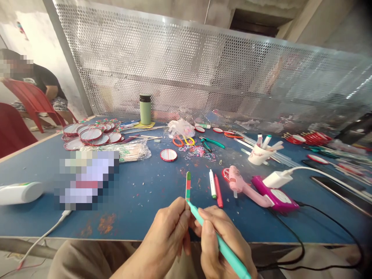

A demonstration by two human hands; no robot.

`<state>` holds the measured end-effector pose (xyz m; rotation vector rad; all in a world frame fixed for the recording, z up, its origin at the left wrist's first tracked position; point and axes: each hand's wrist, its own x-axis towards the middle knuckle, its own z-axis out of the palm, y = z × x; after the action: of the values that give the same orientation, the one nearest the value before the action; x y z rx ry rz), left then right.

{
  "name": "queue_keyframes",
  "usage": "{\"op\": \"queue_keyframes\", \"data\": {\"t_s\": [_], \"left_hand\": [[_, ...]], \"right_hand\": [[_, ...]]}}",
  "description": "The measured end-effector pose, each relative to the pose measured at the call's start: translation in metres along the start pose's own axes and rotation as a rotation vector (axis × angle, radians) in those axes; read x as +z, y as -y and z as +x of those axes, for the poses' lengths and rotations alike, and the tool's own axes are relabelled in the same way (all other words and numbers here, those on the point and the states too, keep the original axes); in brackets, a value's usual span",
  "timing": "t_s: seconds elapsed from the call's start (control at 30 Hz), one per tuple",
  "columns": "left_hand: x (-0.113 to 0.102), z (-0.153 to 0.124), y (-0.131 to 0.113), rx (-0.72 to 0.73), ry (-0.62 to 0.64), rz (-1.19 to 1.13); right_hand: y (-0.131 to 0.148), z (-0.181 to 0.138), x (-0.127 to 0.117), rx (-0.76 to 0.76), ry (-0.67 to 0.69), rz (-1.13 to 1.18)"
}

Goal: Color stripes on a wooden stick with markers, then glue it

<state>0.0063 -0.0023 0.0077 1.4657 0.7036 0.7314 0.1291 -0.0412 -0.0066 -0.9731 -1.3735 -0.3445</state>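
Between the thumb and fingers of my left hand (171, 223) is a narrow wooden craft stick (188, 182), held upright, its upper part coloured in green and red bands. My right hand (223, 236) grips a turquoise marker pen (226, 248) with its tip touching the stick just above my left thumb. The stick's lower end is hidden by my fingers. Beyond my right hand lie a white marker with a green end (212, 184) and a red marker (218, 190), side by side on the blue table (139, 209).
On the right are a pink glue gun (238, 182), a magenta power strip (273, 193) and a paper cup (258, 154) of pens. Red-rimmed discs (90, 134), bagged sticks (133, 152) and a blurred-out device (90, 178) lie left. Pliers (213, 142) lie farther back. A person (43, 81) sits far left.
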Motion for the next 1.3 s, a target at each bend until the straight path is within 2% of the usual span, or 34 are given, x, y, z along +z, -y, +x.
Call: {"op": "queue_keyframes", "data": {"t_s": [1.3], "left_hand": [[0.0011, 0.0004, -0.0027, 0.012, -0.007, -0.030]], "right_hand": [[0.0004, 0.0023, 0.0031, -0.002, -0.030, 0.023]]}}
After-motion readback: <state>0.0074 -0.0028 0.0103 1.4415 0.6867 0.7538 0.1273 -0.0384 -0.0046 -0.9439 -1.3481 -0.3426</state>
